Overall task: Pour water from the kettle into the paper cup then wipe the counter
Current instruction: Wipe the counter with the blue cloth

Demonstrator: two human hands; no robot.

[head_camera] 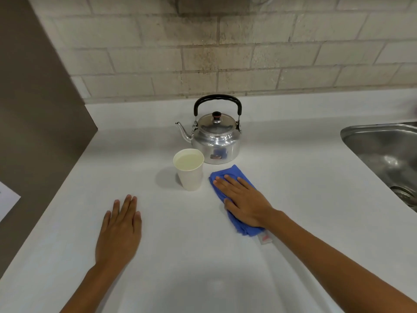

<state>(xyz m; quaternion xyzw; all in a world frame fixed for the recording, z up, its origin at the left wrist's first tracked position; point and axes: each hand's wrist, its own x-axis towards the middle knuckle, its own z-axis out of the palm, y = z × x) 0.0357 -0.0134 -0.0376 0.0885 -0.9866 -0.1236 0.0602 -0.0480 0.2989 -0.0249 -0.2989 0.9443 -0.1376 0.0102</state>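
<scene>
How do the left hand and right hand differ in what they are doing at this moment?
The right hand presses flat on the blue cloth, while the left hand lies on the bare counter with nothing under it. The right hand sits close beside the paper cup, just in front of the kettle; the left hand rests nearer the person, apart from both. Both are flat, palm down, fingers extended.
</scene>
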